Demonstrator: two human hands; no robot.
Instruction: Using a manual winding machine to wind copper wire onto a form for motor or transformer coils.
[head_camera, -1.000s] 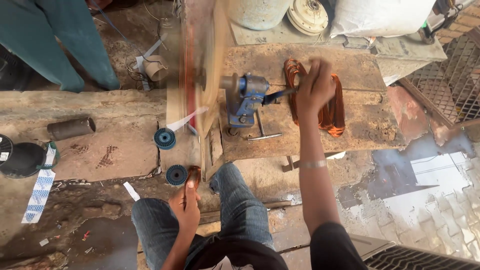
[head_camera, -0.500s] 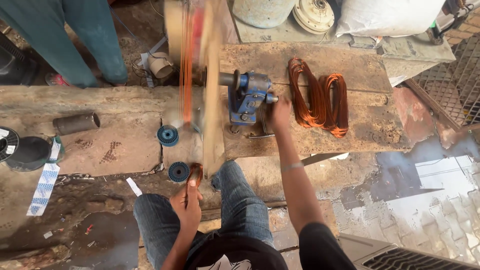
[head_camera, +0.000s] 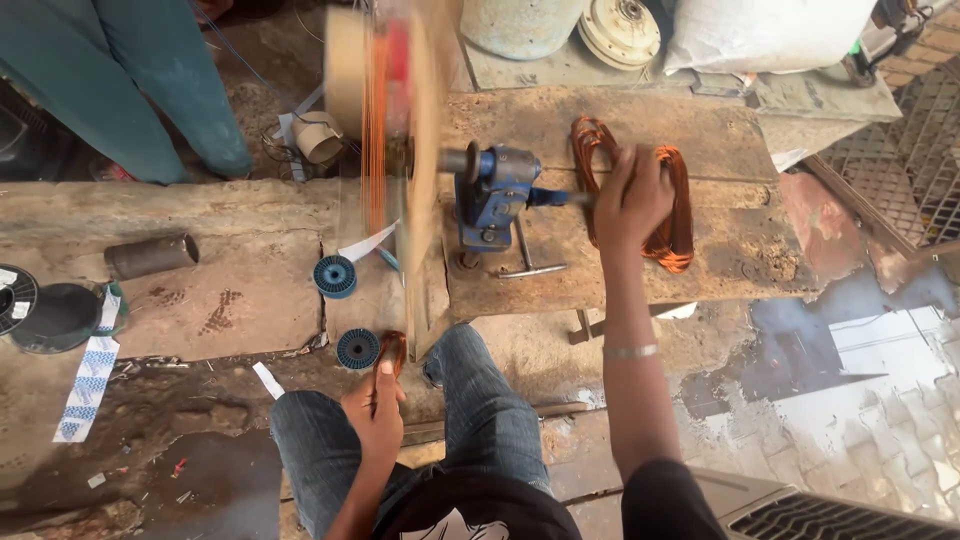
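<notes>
Blue hand winder (head_camera: 495, 195) bolted upright, its wheel (head_camera: 395, 120) seemingly spinning.

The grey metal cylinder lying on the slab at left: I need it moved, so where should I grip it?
Grip the grey metal cylinder across its middle from above. It lies on its side, nearly level, both long flanks free, so fingers can close over its round body.

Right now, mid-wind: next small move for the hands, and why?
Probably turn the crank through another round with the right hand on the blue winder, while the left hand guides the copper wire. The wooden former is blurred with spin, and the wire runs from the left hand up onto it.
</notes>
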